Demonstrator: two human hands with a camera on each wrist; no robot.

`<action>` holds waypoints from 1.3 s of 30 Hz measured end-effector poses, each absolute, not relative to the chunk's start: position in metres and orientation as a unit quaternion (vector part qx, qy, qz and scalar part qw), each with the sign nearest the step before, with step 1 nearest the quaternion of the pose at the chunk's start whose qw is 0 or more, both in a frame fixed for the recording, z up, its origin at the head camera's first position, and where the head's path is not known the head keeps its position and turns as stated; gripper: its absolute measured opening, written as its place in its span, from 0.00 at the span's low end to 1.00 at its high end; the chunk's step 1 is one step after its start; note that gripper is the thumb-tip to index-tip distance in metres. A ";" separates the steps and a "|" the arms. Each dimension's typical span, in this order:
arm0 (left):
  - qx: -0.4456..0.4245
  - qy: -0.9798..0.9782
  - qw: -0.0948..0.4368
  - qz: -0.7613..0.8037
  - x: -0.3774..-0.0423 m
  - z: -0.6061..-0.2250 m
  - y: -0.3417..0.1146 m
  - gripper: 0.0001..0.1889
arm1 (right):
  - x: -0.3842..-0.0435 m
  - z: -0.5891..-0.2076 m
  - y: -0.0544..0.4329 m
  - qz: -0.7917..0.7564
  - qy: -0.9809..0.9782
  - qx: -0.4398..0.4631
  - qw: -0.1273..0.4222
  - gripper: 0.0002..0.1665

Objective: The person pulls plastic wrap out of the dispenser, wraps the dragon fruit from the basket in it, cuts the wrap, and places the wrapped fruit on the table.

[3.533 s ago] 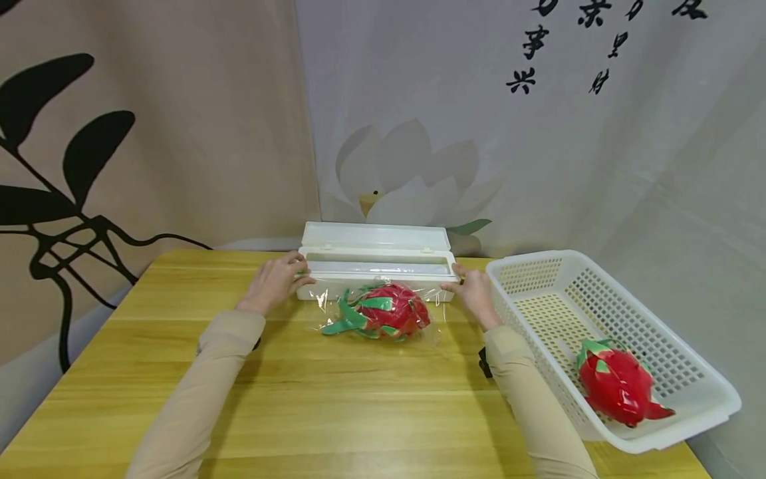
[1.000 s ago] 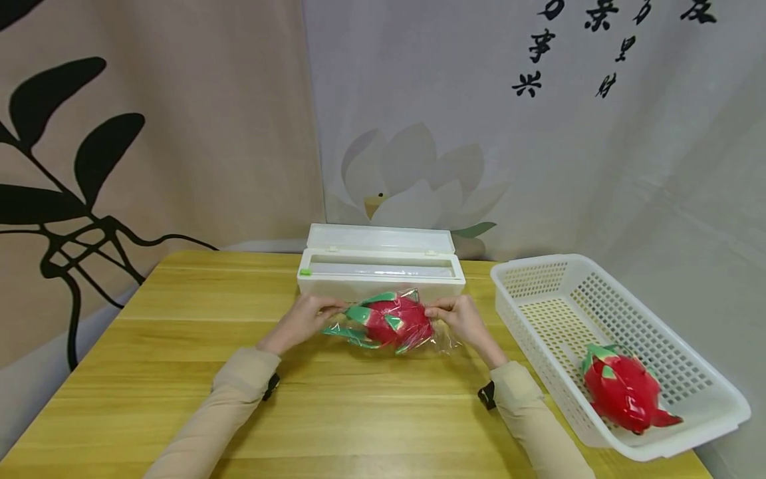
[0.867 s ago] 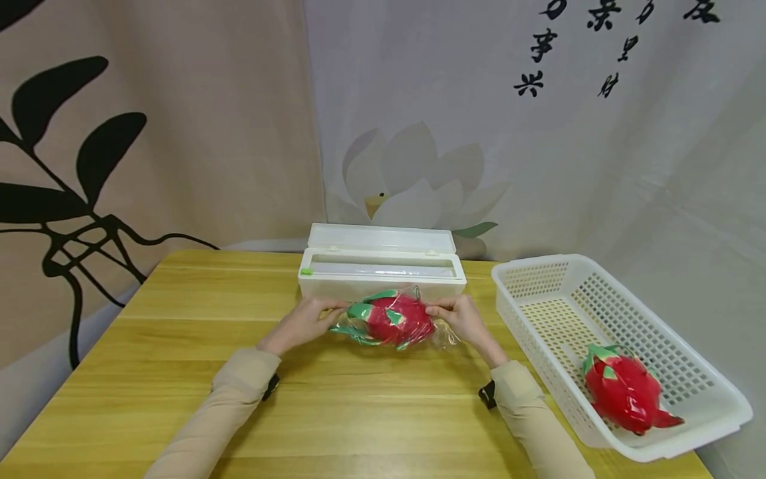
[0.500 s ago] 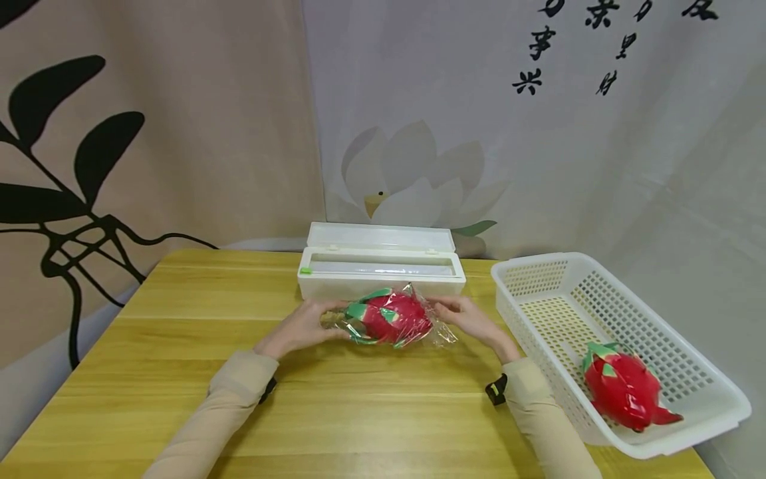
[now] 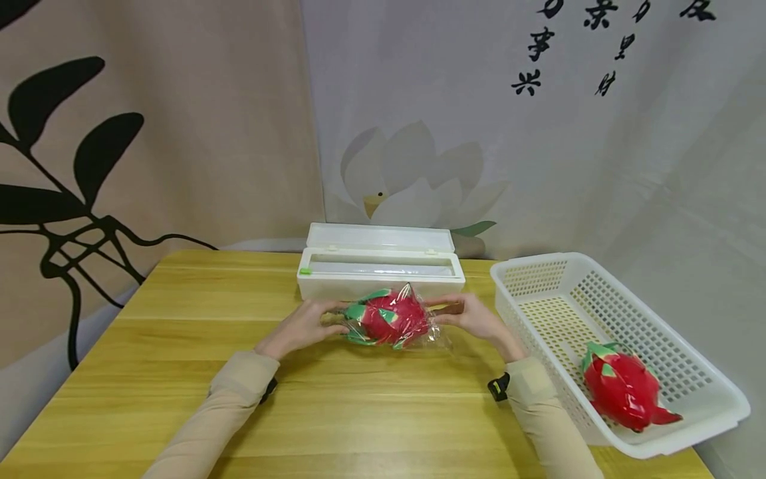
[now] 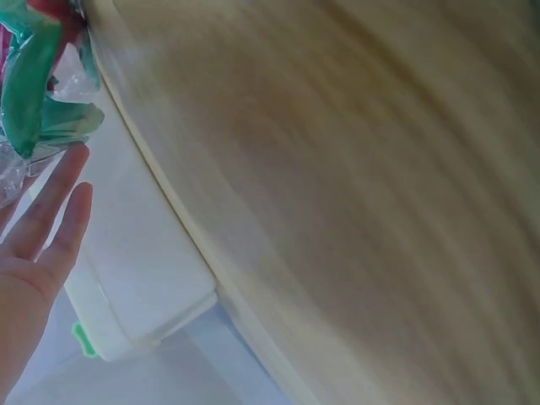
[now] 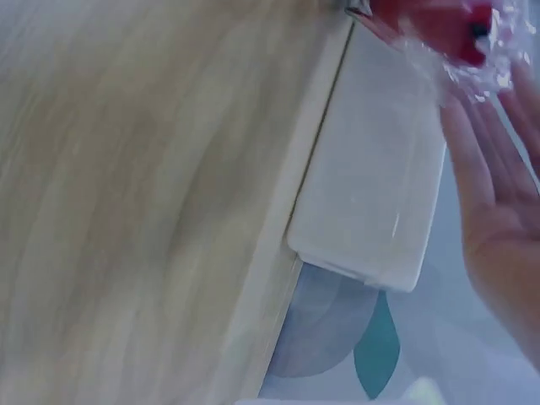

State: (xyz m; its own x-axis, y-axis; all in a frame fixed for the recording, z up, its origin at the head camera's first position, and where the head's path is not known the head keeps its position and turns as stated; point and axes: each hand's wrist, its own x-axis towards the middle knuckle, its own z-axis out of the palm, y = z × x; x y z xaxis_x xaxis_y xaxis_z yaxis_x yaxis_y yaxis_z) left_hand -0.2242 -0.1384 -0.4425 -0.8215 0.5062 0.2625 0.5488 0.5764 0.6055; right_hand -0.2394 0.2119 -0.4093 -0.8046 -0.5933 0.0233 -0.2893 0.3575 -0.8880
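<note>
A red dragon fruit (image 5: pixel 383 319) with green leaf tips is wrapped in clear cling film (image 5: pixel 439 339), in front of the white box. My left hand (image 5: pixel 302 327) holds its leafy left end, thumb on the near side and fingers behind. My right hand (image 5: pixel 473 317) is at the other end, thumb and fingers gripping the gathered film. In the left wrist view, fingers reach under the green leaves (image 6: pixel 29 93). The right wrist view shows fingertips against crinkled film (image 7: pixel 472 80) at the red end.
A white cling film box (image 5: pixel 383 287) stands at the table's back edge, lid (image 5: pixel 380 237) raised, roll (image 5: pixel 383 269) inside, and a green cutter (image 5: pixel 306 271) at its left end. To the right, a white basket (image 5: pixel 520 326) holds another dragon fruit (image 5: pixel 622 392).
Both hands have left the box's ends and taken hold of the wrapped dragon fruit. Loose film at the right end has been tucked in closer, and my right hand has shifted its grip there.
</note>
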 end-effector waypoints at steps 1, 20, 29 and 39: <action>-0.297 -0.887 0.030 -0.351 -0.224 -0.443 -0.138 0.23 | -0.240 -0.410 0.210 -0.490 0.818 -0.270 0.133 0.21; -0.298 -0.891 0.032 -0.341 -0.224 -0.441 -0.138 0.23 | -0.243 -0.414 0.195 -0.440 0.859 -0.262 0.020 0.14; -0.304 -0.887 0.040 -0.344 -0.225 -0.442 -0.136 0.22 | -0.251 -0.418 0.192 -0.450 0.855 -0.258 -0.008 0.03; -0.308 -0.889 0.054 -0.335 -0.224 -0.440 -0.133 0.22 | -0.245 -0.421 0.192 -0.439 0.868 -0.233 -0.012 0.03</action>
